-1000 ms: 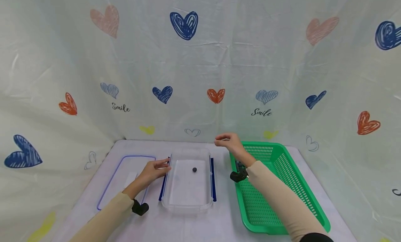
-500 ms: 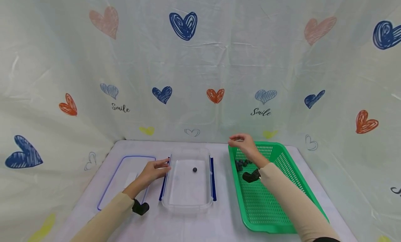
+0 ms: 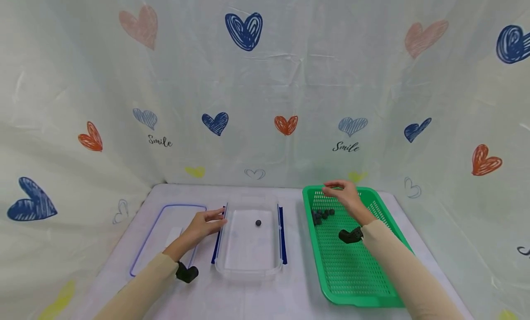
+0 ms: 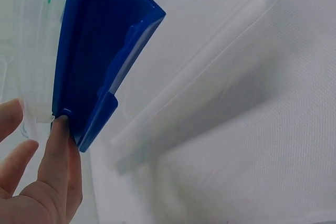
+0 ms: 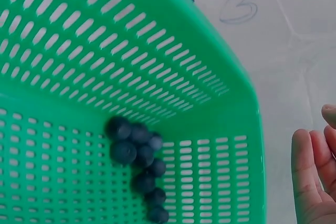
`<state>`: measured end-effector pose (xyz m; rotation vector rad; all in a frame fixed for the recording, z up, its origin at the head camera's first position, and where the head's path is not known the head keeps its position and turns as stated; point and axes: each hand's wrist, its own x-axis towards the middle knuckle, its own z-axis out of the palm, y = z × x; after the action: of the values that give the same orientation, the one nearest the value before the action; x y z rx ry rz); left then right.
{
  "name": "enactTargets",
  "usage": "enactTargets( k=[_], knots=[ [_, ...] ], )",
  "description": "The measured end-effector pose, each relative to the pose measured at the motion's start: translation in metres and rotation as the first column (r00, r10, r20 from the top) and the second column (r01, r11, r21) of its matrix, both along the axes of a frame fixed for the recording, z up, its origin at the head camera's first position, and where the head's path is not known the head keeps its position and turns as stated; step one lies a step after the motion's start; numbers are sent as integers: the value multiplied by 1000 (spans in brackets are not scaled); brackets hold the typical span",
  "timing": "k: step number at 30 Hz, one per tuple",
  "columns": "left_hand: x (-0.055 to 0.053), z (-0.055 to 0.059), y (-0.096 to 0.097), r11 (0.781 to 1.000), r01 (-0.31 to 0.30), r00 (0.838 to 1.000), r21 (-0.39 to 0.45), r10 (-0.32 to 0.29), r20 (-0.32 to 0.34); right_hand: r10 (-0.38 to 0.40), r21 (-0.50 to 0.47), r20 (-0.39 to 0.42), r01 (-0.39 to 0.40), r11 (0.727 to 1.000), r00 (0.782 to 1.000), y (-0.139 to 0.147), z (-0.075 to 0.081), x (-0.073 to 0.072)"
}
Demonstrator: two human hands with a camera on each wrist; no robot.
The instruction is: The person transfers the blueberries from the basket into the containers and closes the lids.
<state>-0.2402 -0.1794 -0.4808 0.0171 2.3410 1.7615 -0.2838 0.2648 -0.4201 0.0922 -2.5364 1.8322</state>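
Note:
A clear plastic food container (image 3: pixel 248 268) stands in the middle of the table with blue side latches (image 4: pixel 97 51) folded out. One blueberry (image 3: pixel 258 223) lies inside it. My left hand (image 3: pixel 202 226) rests its extended fingers against the container's left side, with one fingertip at the latch in the left wrist view. My right hand (image 3: pixel 347 198) hovers over the far end of the green basket (image 3: pixel 352 276), fingers loosely bent and nothing between them. Several blueberries (image 5: pixel 124 151) are clustered in the basket's far left corner.
A clear lid with a blue seal (image 3: pixel 142 242) lies flat left of the container. Behind the table hangs a pale curtain (image 3: pixel 265 90) printed with hearts. The basket's raised rim (image 5: pixel 252 129) borders the right hand's area.
My right hand has moved right, from beside the basket's far left corner to over the basket, uncovering the blueberries there. The left hand and the container have stayed put.

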Motion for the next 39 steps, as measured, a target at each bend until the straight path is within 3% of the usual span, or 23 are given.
enactTargets(
  k=[6,18,30,39],
  knots=[
    [-3,3,-3,999,16,1000,-44,-16,-4,-25,7,-13,25,1000,1000,19,-6,0],
    [-6,3,-3,999,9,1000,-33,-9,-9,-108,107,0,107,988,994,42,-28,3],
    [-8,-2,-4,1000,14,1000,-1,-14,-6,-137,149,-22,138,979,990,46,-56,0],
    [-6,-4,-3,1000,11,1000,-8,-11,8,-183,242,-22,183,953,983,43,-68,0]
  ],
)
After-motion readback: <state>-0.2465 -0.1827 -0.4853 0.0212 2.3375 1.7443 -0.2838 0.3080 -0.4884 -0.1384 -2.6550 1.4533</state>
